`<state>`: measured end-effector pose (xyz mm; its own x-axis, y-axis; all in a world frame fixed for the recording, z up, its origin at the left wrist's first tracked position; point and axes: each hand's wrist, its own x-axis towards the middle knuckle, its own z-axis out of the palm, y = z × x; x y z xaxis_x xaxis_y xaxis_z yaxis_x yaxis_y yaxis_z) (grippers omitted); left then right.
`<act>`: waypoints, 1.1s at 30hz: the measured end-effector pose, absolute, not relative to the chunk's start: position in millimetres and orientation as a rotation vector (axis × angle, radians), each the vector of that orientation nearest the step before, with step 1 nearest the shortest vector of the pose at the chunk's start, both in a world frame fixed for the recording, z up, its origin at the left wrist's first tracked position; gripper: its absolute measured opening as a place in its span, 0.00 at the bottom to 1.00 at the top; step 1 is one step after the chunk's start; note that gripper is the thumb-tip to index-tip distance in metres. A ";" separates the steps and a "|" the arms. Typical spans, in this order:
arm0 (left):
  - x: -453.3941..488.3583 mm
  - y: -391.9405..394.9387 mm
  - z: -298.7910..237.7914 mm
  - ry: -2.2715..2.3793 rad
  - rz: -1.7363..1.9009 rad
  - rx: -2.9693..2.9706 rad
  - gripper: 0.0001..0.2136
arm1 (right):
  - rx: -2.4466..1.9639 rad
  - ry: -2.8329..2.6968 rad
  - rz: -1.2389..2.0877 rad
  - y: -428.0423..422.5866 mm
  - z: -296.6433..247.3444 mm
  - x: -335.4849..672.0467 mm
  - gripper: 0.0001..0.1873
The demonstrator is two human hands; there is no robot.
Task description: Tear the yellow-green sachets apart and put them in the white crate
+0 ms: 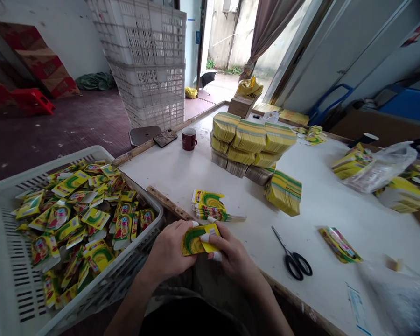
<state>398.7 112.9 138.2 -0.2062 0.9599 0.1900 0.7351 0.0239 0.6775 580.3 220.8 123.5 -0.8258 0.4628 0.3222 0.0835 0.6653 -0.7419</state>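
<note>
A white table is beside a tub of little boxes. The left hand and right hand both curl their fingers, holding one yellow box by the table's edge.

Between your left hand and right hand is a box; beyond it, on the table, lies a pile. Farther back stand stacks right, a mug left. Scissors lie right; left, a crate holds cartons.
</note>
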 end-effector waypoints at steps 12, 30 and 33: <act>401.2 117.3 129.8 1.905 1.288 1.338 0.25 | -0.589 -2.093 1.327 206.7 107.9 557.7 0.46; 425.4 135.2 104.3 1.146 1.989 0.158 0.23 | -1.039 -2.088 0.841 259.0 106.9 549.0 0.22; 439.9 139.3 115.6 1.044 2.029 0.293 0.25 | -0.826 -1.990 1.306 226.0 115.0 546.9 0.21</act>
